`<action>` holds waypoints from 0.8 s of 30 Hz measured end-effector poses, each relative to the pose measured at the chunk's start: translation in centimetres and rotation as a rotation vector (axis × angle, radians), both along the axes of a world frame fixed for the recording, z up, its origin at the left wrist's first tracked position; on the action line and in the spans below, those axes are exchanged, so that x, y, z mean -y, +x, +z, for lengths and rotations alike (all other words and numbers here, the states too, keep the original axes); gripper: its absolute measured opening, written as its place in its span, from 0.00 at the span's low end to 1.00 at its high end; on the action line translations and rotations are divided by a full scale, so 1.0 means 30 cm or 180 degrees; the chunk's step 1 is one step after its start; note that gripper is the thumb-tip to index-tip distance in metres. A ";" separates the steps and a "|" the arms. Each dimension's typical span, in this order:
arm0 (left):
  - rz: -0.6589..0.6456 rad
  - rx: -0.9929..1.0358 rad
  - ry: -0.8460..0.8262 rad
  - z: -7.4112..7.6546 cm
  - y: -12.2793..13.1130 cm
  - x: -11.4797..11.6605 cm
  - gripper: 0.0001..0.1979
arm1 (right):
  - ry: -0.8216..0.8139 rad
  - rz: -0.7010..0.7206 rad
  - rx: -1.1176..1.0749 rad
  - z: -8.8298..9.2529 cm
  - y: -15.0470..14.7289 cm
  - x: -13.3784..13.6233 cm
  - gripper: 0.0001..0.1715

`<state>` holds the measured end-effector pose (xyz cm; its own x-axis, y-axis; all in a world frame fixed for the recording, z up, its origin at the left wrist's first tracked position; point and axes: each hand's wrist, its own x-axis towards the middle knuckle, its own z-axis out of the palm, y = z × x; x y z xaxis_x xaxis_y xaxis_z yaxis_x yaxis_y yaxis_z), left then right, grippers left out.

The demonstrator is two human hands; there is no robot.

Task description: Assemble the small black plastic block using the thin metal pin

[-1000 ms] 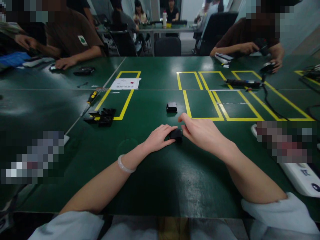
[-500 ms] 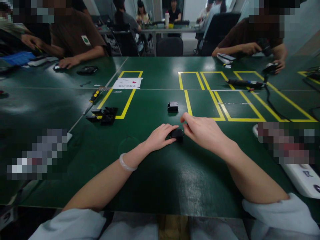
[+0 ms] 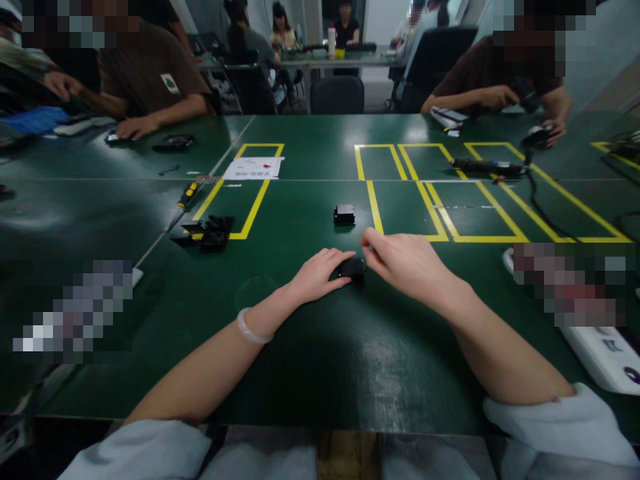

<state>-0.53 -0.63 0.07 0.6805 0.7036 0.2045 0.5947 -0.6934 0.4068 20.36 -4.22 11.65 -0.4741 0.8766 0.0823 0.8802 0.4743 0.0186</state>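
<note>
A small black block-shaped part (image 3: 353, 269) rests on the green table (image 3: 300, 373) in front of me. My left hand (image 3: 321, 275), a pale bracelet on its wrist, pinches that part from the left with thumb and fingers. At its right side is my right hand (image 3: 406, 262), fingers curled together close to the part's edge. Whatever the right fingertips hold, if anything, is hidden or too small to make out. Just beyond the hands sits a second small black part (image 3: 345, 215) with a light grey top, touched by neither hand.
Several black pieces (image 3: 213, 233) lie in a yellow-taped area on the left, near a yellow-and-black screwdriver (image 3: 188, 193) and a paper label (image 3: 253, 168). A black rod-shaped tool (image 3: 487, 167) with a cable lies at right. Co-workers sit across the table. A blurred white object (image 3: 597, 357) is at far right.
</note>
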 end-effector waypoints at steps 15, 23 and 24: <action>-0.0002 -0.0001 -0.0030 0.002 0.001 0.000 0.25 | 0.0036 -0.0063 0.0217 0.003 0.000 -0.001 0.21; -0.0005 -0.0009 0.0029 0.003 0.002 0.001 0.26 | 0.0082 0.0036 -0.0046 -0.003 0.005 0.003 0.16; -0.0003 0.0002 0.0038 0.002 0.002 0.000 0.25 | 0.0078 0.0005 -0.0018 -0.002 0.004 0.003 0.17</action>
<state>-0.45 -0.64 0.12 0.6811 0.7005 0.2133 0.5938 -0.6988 0.3988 20.48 -4.29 11.59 -0.4749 0.8736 0.1064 0.8796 0.4751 0.0252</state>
